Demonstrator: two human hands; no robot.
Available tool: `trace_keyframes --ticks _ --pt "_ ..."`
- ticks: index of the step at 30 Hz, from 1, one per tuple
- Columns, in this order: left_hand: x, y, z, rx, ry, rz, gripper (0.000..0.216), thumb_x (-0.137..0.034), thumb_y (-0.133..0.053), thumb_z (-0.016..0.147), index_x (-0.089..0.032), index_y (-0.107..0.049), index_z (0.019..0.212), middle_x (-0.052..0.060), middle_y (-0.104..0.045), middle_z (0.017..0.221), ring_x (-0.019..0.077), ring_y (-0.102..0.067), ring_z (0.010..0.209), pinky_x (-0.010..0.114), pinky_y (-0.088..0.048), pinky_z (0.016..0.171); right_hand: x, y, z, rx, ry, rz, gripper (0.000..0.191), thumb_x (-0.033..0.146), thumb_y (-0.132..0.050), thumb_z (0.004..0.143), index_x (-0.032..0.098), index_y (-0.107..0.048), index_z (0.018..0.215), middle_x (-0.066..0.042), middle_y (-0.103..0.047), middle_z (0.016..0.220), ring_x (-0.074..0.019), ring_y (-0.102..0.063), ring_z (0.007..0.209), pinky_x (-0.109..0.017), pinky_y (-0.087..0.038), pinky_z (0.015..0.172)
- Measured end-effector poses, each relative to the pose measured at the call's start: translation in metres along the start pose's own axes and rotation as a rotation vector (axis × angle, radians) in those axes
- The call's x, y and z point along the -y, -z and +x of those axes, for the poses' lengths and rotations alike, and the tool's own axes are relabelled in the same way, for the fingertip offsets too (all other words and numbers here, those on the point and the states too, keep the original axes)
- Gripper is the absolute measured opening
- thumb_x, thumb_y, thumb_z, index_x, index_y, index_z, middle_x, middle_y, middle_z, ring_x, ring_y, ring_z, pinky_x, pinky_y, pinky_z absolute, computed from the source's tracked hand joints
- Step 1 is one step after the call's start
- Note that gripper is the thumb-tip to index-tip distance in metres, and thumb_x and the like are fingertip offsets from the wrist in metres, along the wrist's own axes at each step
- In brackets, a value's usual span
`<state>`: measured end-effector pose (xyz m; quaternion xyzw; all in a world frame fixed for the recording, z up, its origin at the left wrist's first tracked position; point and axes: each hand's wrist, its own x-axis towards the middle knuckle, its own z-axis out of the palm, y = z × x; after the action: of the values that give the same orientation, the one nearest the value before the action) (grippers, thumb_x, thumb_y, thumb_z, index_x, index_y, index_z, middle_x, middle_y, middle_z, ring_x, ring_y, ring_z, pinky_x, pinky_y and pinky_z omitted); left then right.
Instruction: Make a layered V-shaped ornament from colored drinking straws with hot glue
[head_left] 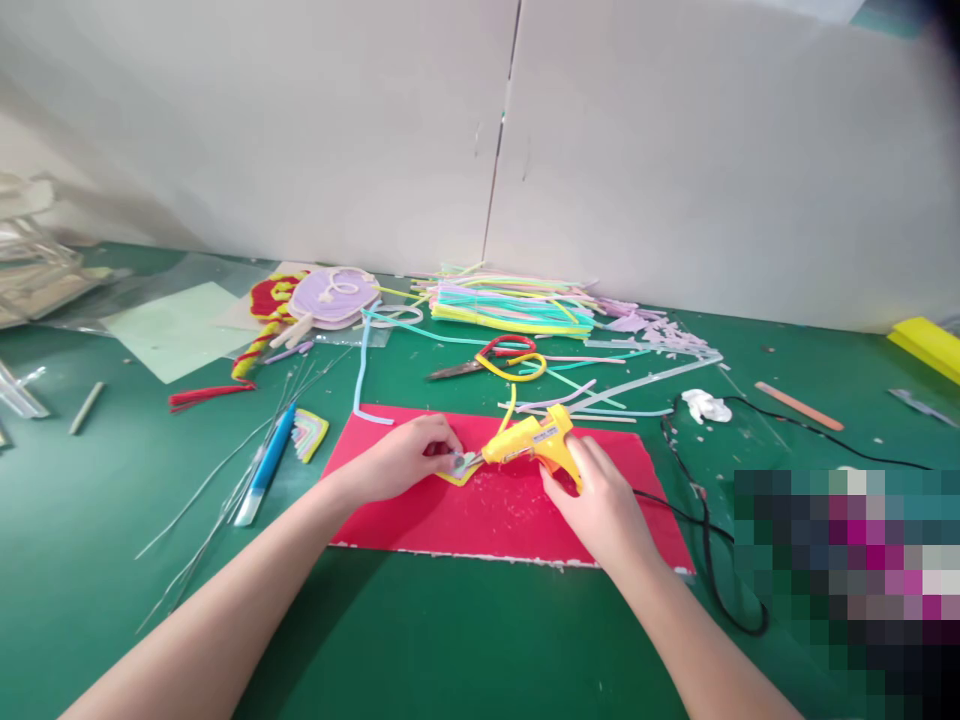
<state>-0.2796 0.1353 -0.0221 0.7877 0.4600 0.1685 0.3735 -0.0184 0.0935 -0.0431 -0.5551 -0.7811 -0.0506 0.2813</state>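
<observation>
In my right hand (596, 495) is a yellow glue gun (525, 440), its nozzle pointing left. The nozzle tip is at a small pastel piece with a yellow edge (459, 476), which the fingers of my left hand (409, 455) pinch low over a red board (450, 525). My fingers partly cover this piece. Beyond the gun's nozzle, a yellow strip (510, 405) reaches over the board's far edge. Left of the board lies a wedge with curved pastel stripes (307, 436), beside a blue-handled tool (271, 460).
Red-and-yellow scissors (514, 358) lie behind the board, before a pile of pastel strips (510, 305). A lilac disc (334, 295) sits at the back left. Thin wires (217, 500) spread at left. A black cord (705, 540) loops at right on the green table (420, 630).
</observation>
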Motion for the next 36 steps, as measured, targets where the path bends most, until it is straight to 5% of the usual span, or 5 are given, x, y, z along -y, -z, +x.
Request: trace_keyframes --ticks 36 --pt "-0.0009 -0.0007 0.0011 -0.005 -0.001 -0.004 0.016 -0.026 -0.049 0.082 -0.019 -0.063 0.084 0.004 -0.063 0.09 0.0172 -0.057 0.081 0.026 -0.044 0.071 -0.0031 -0.0001 -0.002 0.064 -0.033 0.1 0.028 0.026 -0.044 0.087 0.015 -0.054 0.111 -0.013 -0.061 0.094 -0.0255 -0.062 0.086 -0.037 -0.053 0.073"
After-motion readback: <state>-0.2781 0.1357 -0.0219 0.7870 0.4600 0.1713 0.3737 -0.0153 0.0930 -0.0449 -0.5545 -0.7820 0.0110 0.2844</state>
